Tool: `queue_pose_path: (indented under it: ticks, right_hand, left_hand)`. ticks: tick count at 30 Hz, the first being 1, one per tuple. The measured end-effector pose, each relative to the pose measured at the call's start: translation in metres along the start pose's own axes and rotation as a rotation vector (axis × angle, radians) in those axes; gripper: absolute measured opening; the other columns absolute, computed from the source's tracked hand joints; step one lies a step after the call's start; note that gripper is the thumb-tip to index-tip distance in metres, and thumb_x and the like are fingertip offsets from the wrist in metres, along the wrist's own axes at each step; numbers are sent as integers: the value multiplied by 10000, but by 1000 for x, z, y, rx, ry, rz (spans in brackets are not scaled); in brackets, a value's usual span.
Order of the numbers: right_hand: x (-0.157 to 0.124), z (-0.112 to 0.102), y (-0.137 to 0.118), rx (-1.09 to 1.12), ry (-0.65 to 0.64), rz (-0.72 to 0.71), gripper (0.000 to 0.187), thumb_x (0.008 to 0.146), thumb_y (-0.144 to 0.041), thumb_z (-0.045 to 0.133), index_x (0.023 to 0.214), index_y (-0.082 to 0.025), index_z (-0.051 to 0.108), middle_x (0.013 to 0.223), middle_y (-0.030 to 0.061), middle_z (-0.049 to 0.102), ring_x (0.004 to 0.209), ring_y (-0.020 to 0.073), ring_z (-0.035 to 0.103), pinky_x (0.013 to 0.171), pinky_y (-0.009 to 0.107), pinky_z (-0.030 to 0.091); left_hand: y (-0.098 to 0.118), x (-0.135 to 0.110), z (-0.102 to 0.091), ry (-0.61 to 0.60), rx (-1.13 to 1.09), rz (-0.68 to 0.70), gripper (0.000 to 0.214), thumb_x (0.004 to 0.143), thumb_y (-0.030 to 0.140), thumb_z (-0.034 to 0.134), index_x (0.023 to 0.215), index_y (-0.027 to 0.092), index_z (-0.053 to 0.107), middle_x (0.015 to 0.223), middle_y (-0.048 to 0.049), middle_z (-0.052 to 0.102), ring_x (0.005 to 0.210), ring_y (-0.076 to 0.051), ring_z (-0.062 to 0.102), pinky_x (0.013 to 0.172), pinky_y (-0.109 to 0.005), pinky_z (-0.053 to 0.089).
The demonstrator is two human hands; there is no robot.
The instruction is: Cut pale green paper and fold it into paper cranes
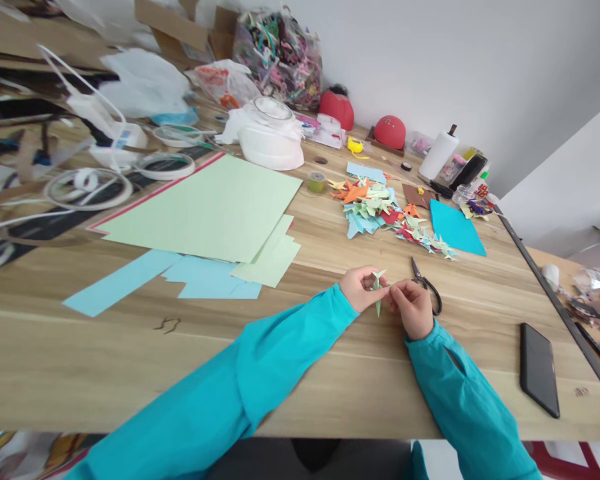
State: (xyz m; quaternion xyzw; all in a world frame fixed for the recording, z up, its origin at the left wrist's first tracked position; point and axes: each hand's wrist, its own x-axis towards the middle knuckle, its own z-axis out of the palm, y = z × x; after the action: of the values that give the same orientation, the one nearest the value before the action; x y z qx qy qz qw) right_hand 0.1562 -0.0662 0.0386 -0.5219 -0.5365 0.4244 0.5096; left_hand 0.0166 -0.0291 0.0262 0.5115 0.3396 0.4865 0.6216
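Between my two hands is a small pale green folded paper crane point(378, 283), held just above the table. My left hand point(359, 287) grips it from the left, fingers closed on its body. On the other side my right hand point(413, 307) pinches with thumb and forefinger at the crane's right edge; the exact spot is hidden by the fingertips. Dark-handled scissors point(427, 283) lie on the table right behind my right hand. Farther back spreads a pile of folded paper cranes point(375, 210) in green, orange, red and blue.
Large green paper sheets point(210, 207) lie at left, with blue paper pieces point(125, 280) in front. A turquoise sheet point(457, 227) rests behind the scissors. A black phone point(539, 370) lies at right. A thread spool point(317, 181), white tape rolls point(165, 165) and a white bottle point(439, 155) stand farther back.
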Motion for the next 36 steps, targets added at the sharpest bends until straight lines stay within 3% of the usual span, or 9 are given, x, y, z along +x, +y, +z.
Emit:
queue_pose_path:
  ticks: [8, 36]
  right_hand:
    - [1, 0, -2, 106, -46, 125, 365, 669, -518, 716, 627, -167, 624, 513, 1, 615, 417, 102, 526, 412, 222, 430]
    - [3, -4, -2, 45, -62, 174, 354, 625, -502, 742, 661, -171, 619, 482, -12, 599, 393, 115, 529, 399, 229, 418]
  left_hand:
    - [-2, 1, -2, 7, -10, 16, 207, 538, 185, 758, 668, 147, 600, 588, 27, 621, 552, -104, 585, 587, -230, 489]
    - [-1, 0, -2, -3, -8, 26, 215, 542, 197, 764, 670, 144, 600, 606, 21, 630, 548, -93, 580, 578, -215, 478]
